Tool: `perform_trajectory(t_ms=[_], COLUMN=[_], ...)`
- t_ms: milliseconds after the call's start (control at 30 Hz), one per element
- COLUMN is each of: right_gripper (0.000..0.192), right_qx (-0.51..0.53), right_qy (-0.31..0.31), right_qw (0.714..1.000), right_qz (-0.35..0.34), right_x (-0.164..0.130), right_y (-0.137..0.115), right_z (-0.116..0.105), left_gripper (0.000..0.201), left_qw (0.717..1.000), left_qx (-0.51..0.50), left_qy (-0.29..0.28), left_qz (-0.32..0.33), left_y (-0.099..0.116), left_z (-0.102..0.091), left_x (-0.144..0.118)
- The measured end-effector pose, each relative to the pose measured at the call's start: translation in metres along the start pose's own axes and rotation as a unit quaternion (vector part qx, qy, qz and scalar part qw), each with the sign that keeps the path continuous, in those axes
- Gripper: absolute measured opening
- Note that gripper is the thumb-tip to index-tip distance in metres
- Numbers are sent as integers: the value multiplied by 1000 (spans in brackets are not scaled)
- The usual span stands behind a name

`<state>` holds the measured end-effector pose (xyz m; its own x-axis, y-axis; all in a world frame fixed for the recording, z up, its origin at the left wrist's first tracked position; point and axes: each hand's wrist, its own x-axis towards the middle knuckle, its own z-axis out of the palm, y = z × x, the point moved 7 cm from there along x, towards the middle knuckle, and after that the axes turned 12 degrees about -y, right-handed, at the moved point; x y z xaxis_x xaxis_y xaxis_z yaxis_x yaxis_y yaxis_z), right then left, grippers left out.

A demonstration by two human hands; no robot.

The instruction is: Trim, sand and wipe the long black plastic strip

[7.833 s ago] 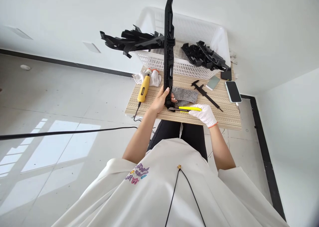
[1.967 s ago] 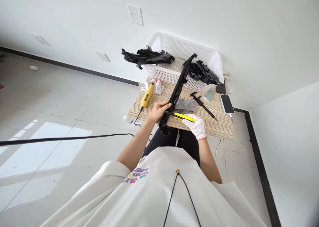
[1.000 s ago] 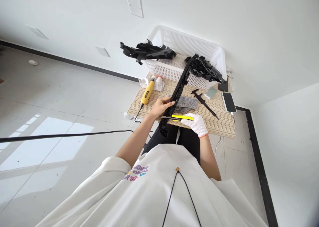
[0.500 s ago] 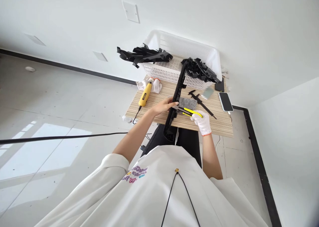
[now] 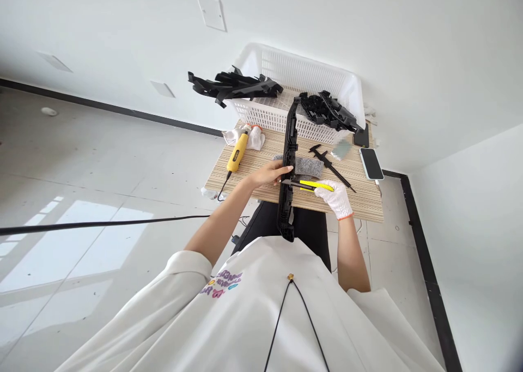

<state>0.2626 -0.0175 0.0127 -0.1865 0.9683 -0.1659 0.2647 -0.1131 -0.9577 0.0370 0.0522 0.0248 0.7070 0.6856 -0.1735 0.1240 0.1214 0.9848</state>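
My bare left hand grips a long black plastic strip with clips and ribs along it, around its middle. The strip runs from the basket's front edge toward my lap. In a white knitted glove, my right hand is closed around a yellow-and-black utility knife. Its blade points left and meets the strip just below my left fingers; whether it cuts in, I cannot tell. Under and beside the strip lies a grey felt-like pad.
A white basket with two heaps of black plastic parts stands at the back. On the table lie a yellow corded tool, white gloves, a black caliper and a phone. A black cable crosses on the left.
The black strip has turned in my left hand, its near end swinging right and its far end left. My right hand has shifted slightly right, and the knife now lies more level.
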Motion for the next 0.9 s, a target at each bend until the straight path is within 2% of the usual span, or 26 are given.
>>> perform_trajectory(t_ms=[133, 267, 433, 633, 900], right_gripper=[43, 42, 41, 46, 44], right_qx=[1, -5, -4, 0, 16], right_qy=[-7, -2, 15, 42, 31], right_qw=[1000, 1000, 1000, 999, 999], right_qz=[5, 2, -4, -4, -7], right_x=[-1, -2, -2, -2, -1], right_y=[1, 0, 0, 1, 1], right_z=[0, 0, -1, -5, -3], left_gripper=[55, 57, 62, 69, 58], left_qw=[998, 998, 997, 998, 998], left_qx=[30, 41, 9, -14, 2], left_qy=[-27, -10, 41, 32, 27], left_qz=[40, 53, 59, 49, 57], left_y=[12, 13, 14, 22, 22], left_z=[-2, -7, -12, -7, -10], left_x=[0, 3, 6, 7, 8])
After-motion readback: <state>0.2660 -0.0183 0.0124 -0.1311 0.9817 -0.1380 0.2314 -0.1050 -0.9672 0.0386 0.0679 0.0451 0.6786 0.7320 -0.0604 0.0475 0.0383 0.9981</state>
